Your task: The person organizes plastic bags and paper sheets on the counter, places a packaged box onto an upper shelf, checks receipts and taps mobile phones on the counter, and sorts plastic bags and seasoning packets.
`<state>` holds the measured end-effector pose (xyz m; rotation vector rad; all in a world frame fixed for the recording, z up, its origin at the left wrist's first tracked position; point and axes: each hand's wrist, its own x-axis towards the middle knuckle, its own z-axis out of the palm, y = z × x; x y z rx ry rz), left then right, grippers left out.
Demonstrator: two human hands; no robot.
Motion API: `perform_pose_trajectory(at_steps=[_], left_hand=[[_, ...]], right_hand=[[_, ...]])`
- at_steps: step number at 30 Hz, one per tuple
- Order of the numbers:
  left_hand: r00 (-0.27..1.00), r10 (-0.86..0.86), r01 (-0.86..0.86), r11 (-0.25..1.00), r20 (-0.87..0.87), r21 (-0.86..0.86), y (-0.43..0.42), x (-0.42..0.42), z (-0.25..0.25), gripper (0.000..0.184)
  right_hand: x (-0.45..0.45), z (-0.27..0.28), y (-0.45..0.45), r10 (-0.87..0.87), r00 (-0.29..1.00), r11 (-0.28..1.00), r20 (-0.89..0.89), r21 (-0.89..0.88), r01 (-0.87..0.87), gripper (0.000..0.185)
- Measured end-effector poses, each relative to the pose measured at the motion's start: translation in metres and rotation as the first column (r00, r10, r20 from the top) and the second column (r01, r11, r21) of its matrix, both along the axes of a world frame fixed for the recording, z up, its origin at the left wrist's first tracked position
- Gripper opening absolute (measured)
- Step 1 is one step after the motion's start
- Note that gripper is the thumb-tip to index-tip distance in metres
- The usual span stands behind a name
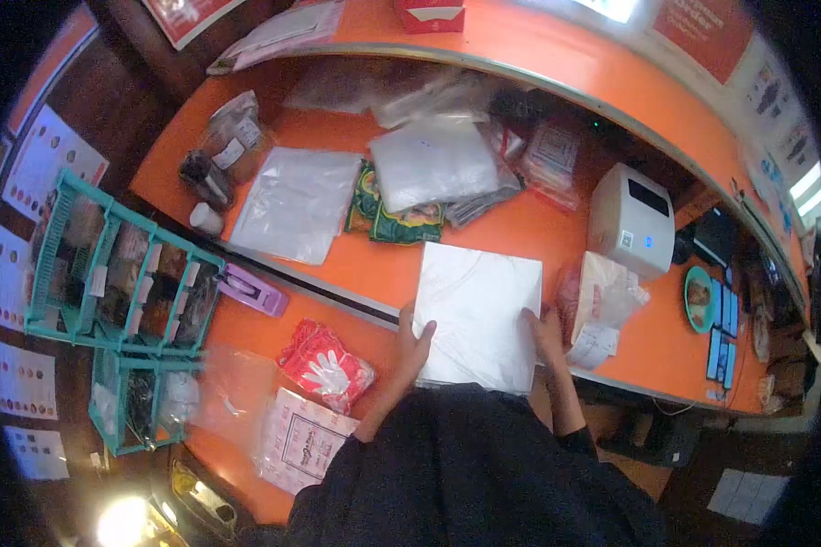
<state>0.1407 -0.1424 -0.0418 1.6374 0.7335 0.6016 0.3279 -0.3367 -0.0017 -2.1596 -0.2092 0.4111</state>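
A white square pack (479, 314), which looks wrapped in clear plastic, is held flat in front of my body. My left hand (416, 343) grips its left edge with the thumb on top. On the opposite edge, my right hand (545, 335) grips it the same way; the fingers of both hands are partly hidden beneath. Right of it lies a plastic-wrapped packet (597, 305) with pink print. To the left is a red packet (327, 366) with a white glove pictured on it, and below that a pink-and-white printed packet (303, 439).
Clear plastic bags (433, 166) and a flat clear sheet stack (296, 202) lie on the orange counter (538, 228). A white printer-like machine (631, 219) stands right, near a green plate (700, 299) and several phones (722, 342). Teal racks (123, 264) and a purple stapler-like object (253, 290) are left.
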Motion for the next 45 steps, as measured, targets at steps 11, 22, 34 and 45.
perform_pose_trajectory(at_steps=[11,22,34,45], left_hand=[[0.994,0.082,-0.062,0.972,0.077,-0.228,-0.007,-0.025,0.045,0.052],[0.989,0.101,0.058,0.411,0.109,-0.91,0.124,-0.076,0.113,0.036],[0.868,0.379,-0.097,0.764,0.322,-0.638,0.358,0.108,0.125,0.03],[0.659,0.399,0.112,0.786,0.638,-0.607,0.614,0.336,0.034,0.045]], right_hand=[[-0.033,0.08,0.018,0.117,0.946,0.968,-0.303,0.249,-0.04,0.033],[0.002,0.206,0.191,0.652,0.756,0.651,-0.061,0.556,-0.516,0.036],[0.125,0.102,0.334,0.835,0.202,0.458,-0.512,0.85,0.261,0.058],[0.114,0.036,0.307,0.823,0.052,0.56,-0.566,0.823,0.089,0.068]])
